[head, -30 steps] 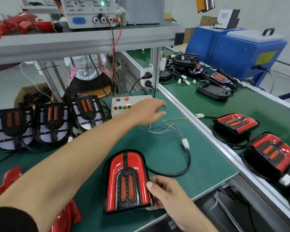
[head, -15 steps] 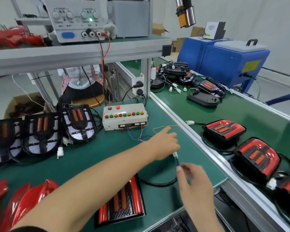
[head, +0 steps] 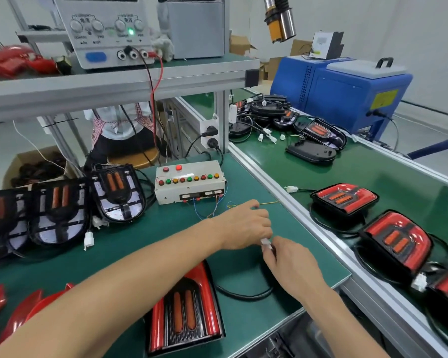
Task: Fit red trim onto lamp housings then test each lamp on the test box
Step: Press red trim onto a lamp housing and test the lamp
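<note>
Head view: I see both hands meet at a white plug [head: 266, 241].
Left hand [head: 246, 226]: pinched on plug.
Right hand [head: 290, 262]: pinched on plug.
Lamp [head: 184, 311]: beneath my left forearm, long axis pointing away from me.

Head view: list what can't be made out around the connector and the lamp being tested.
- White connector: pinched between left hand and right hand; fingers hide whether it is mated.
- Lamp: left forearm covers its upper left part.
- Test box: button labels too small to read.
- Lamp's black cable: its far end disappears under the right hand.
</note>
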Tool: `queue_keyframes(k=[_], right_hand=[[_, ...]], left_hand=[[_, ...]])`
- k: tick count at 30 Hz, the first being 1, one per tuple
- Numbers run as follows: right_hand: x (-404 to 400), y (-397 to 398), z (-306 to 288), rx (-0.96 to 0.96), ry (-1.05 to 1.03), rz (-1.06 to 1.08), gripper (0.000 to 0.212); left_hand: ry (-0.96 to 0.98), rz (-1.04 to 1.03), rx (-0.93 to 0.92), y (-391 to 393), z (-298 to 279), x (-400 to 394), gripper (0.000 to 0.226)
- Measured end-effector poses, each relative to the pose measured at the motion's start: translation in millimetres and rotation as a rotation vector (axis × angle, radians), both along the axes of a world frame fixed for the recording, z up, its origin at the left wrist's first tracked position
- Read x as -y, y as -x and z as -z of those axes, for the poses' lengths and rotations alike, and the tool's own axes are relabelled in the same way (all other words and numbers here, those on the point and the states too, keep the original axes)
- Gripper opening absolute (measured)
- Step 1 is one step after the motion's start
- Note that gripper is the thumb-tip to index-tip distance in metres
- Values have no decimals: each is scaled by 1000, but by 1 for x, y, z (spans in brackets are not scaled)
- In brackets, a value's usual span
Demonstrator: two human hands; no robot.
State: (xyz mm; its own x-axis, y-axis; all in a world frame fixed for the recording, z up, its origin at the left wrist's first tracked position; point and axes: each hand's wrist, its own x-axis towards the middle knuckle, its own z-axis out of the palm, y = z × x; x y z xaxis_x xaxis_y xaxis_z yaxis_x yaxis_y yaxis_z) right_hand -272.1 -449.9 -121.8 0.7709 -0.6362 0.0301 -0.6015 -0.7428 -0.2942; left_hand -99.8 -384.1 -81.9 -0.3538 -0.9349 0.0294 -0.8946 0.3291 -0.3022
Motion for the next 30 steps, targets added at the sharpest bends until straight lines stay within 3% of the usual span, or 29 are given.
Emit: queue_keyframes(k=[5,11,23,30], right_hand=[[4,2,4,51,-8,-85,42],[3,7,10,231,-122,-69,37],[-1,8,12,290,-23,-125,38],[2,10,13,419,-104,-226,20]], left_hand=[[-131,-56,36,-1,-8,3,26],[-224,-139,-175,-5,-22,-5,27],[-195,-15,-117,-5,-27,-3,22],[-265,47,-124,-8,-20,2,16]])
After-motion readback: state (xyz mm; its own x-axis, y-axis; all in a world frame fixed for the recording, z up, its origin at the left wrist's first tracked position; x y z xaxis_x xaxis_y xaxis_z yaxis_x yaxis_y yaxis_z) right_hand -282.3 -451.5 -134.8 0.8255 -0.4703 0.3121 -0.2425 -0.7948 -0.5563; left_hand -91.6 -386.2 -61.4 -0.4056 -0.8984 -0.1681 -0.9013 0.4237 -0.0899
